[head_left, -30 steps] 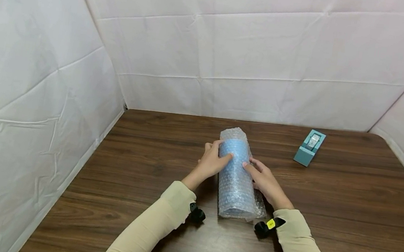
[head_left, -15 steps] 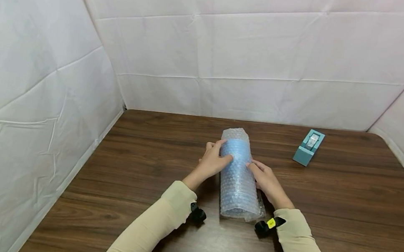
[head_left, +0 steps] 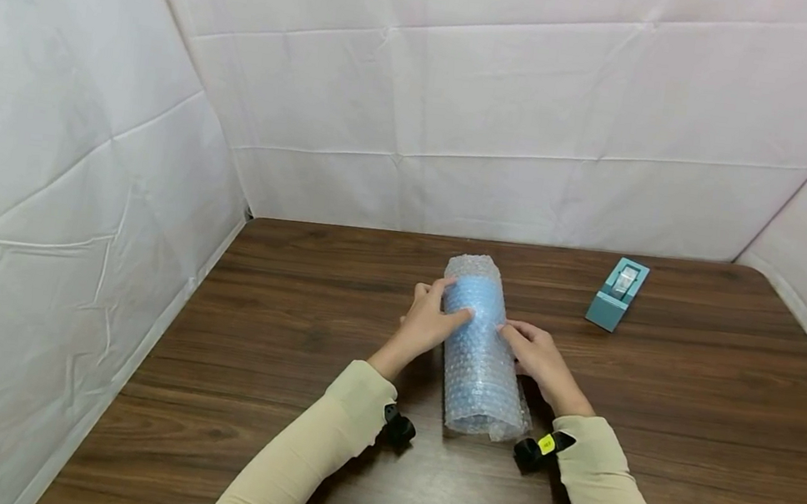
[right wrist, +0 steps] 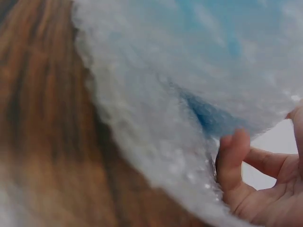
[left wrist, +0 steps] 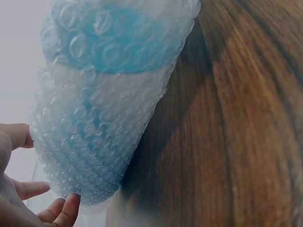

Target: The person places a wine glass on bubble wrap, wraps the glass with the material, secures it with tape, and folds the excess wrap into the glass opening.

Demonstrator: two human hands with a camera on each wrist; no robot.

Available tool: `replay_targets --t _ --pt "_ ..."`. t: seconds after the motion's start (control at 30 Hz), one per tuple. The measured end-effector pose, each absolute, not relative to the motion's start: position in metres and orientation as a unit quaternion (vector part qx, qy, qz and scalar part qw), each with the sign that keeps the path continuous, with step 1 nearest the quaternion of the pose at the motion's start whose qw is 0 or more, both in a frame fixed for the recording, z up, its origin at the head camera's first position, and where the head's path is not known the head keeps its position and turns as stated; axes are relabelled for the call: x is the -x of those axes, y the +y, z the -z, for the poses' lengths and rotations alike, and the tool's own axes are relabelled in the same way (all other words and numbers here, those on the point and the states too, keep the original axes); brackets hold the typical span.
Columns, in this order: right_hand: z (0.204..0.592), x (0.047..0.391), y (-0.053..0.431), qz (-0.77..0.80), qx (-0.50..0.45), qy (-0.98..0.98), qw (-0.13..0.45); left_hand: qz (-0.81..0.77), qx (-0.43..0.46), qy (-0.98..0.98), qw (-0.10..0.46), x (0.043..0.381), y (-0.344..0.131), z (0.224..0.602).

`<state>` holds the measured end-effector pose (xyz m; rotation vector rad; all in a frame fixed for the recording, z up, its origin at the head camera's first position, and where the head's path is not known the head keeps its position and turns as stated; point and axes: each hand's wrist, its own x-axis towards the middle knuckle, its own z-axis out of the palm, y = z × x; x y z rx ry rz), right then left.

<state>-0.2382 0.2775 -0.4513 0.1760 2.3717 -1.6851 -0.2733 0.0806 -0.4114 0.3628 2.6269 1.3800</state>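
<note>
A blue cylinder wrapped in bubble wrap [head_left: 483, 371] lies lengthwise on the brown wooden table. My left hand [head_left: 428, 322] grips its left side, thumb on top and fingers around the far side; in the left wrist view the fingertips [left wrist: 71, 208] meet the plastic bubbles. On the opposite side, my right hand [head_left: 540, 357] holds the wrap, its thumb up against the roll. A loose flap of bubble wrap [right wrist: 142, 127] runs out under the roll in the right wrist view, with the fingers of the right hand [right wrist: 265, 189] in the gap between layers.
A teal box [head_left: 617, 295] with a small clear window stands at the back right of the table [head_left: 290, 314]. White cloth walls [head_left: 511, 114] enclose the back and both sides. Each wrist wears a small black camera [head_left: 397, 429].
The wrapped cylinder has rolled slightly to the right, with both hands shifting along with it. Less of the loose wrap shows at its right side.
</note>
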Motion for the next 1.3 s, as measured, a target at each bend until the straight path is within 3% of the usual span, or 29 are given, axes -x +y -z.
replay_targets --t 0.63,1.3 --pt "0.446 0.238 0.283 0.536 -0.060 0.822 0.183 -0.464 -0.123 0.874 0.079 0.273 0.075 0.412" --pt "0.444 0.237 0.279 0.682 -0.014 0.712 0.165 -0.482 -0.124 0.863 0.085 0.270 0.066 0.414"
